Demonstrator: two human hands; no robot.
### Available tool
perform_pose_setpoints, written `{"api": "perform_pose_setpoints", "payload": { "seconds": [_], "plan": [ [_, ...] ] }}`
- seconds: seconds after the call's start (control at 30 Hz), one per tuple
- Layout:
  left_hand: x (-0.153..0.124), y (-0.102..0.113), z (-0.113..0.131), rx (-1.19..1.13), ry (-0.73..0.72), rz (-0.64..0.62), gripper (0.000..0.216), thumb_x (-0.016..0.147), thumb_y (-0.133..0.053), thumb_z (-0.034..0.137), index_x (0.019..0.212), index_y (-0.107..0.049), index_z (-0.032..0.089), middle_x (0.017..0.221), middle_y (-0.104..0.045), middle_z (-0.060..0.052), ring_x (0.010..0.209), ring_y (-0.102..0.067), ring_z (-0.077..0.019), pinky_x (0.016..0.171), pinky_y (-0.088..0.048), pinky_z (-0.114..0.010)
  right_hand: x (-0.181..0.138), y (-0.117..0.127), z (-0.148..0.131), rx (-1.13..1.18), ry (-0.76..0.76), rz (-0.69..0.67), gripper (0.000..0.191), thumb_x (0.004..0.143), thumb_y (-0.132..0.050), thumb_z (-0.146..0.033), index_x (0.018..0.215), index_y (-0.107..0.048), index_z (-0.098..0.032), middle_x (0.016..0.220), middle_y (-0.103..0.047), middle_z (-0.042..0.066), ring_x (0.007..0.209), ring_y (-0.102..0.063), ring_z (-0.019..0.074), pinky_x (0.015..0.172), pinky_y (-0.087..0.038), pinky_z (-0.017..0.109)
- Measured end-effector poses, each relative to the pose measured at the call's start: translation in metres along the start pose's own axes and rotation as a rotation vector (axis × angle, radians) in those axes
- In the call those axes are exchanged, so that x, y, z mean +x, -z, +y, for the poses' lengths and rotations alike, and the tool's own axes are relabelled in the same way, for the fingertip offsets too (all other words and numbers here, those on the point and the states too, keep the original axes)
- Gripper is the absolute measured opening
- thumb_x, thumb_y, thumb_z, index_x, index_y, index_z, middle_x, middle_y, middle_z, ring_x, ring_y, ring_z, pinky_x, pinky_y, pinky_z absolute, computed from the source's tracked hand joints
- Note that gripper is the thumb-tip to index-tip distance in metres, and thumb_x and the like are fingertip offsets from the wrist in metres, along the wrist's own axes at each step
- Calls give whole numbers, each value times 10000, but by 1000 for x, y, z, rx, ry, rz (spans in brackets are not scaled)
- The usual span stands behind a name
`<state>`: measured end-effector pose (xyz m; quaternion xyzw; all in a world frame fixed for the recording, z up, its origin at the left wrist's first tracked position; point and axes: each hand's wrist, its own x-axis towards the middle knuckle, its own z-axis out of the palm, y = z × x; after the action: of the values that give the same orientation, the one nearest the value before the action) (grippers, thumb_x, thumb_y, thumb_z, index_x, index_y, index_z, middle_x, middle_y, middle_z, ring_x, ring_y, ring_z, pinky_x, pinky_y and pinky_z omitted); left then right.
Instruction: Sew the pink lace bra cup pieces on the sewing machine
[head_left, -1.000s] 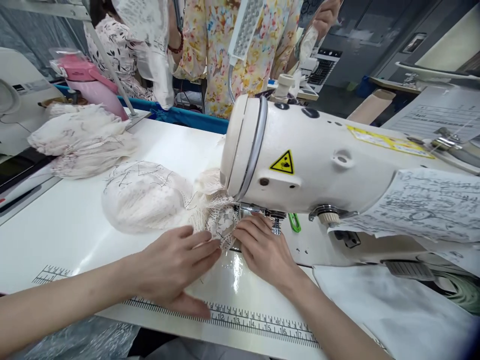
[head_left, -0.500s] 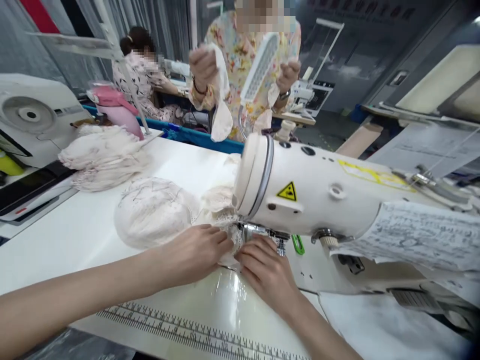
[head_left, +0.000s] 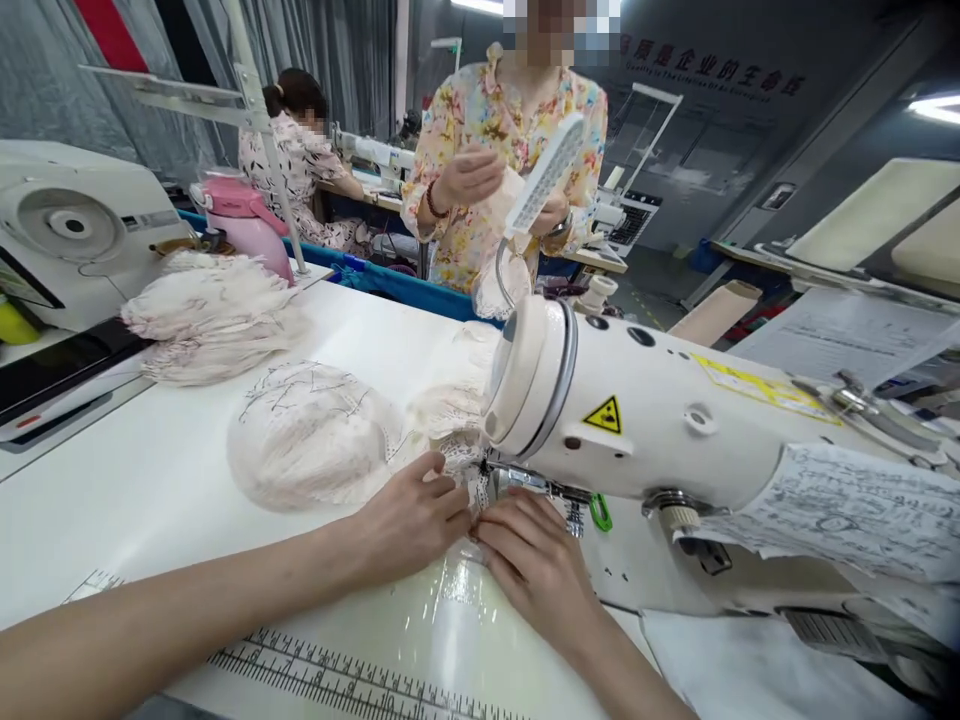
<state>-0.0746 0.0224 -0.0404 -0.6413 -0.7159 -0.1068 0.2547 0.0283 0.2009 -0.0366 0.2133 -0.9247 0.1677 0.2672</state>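
At the needle area of a white sewing machine (head_left: 645,410), my left hand (head_left: 420,510) has its fingers curled on the edge of a pale lace-trimmed fabric piece (head_left: 450,415). My right hand (head_left: 532,550) pinches the near end of the same lace, just in front of the presser foot, and its fingertips almost meet those of my left hand. The fabric runs under the machine head, where part of it is hidden. To the left lies a rounded bra cup (head_left: 307,440) in pale fabric, which seems joined to the lace piece.
A pile of pale fabric pieces (head_left: 214,315) lies at the back left, near a pink flask (head_left: 244,225). A ruler strip (head_left: 322,680) runs along the front edge. Behind the machine, a co-worker (head_left: 510,150) holds pale fabric. A green clip-like tool (head_left: 601,512) lies behind my right hand.
The view has shifted slightly. My left hand's index finger has lifted and bent, while both hands stay at the lace. The co-worker's hands have come together around the fabric.
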Motion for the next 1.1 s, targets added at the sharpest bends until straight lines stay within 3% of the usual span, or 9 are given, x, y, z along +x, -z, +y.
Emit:
{"api": "perform_pose_setpoints", "payload": {
  "seconds": [0.27, 0.4, 0.53, 0.83, 1.1],
  "plan": [
    [3, 6, -2, 32, -8, 24, 270, 902, -456, 34, 796, -654, 183, 700, -596, 31, 672, -532, -129, 910, -378, -349, -4, -3, 0, -61, -3, -2, 145, 858, -566, -56, 897, -642, -173, 877, -694, -3, 883, -628, 129, 911, -500, 320],
    [1, 2, -2, -22, 18, -21, 260, 915, -437, 59, 1004, -659, 162, 1008, -686, -27, 996, -596, -180, 1064, -321, -410, -3, -2, 0, -59, 29, 28, 152, 882, -553, -62, 880, -658, -171, 840, -706, -6, 879, -641, 124, 917, -514, 313],
    [-4, -7, -3, -92, 15, -84, 352, 898, -444, 120, 1225, -573, 107, 1253, -621, -75, 1220, -515, -229, 1124, -290, -419, -5, -2, 2, -47, 42, 32, 161, 893, -536, -69, 879, -667, -162, 838, -708, 2, 831, -653, 120, 897, -540, 307],
    [-4, -7, -3, -99, 12, -114, 384, 861, -467, 123, 1229, -577, 102, 1263, -618, -78, 1210, -541, -234, 1165, -260, -418, -12, -5, 4, -73, 33, -74, 188, 907, -520, -88, 918, -680, -186, 878, -702, 34, 905, -650, 148, 736, -555, 241],
    [-1, -6, 1, -91, 46, -122, 379, 879, -451, 145, 1238, -570, 113, 1249, -625, -84, 1210, -544, -231, 1179, -242, -446, -13, -5, 6, -109, 19, -76, 205, 914, -507, -108, 915, -688, -205, 872, -692, 30, 911, -636, 146, 742, -537, 235]
  ]
}}
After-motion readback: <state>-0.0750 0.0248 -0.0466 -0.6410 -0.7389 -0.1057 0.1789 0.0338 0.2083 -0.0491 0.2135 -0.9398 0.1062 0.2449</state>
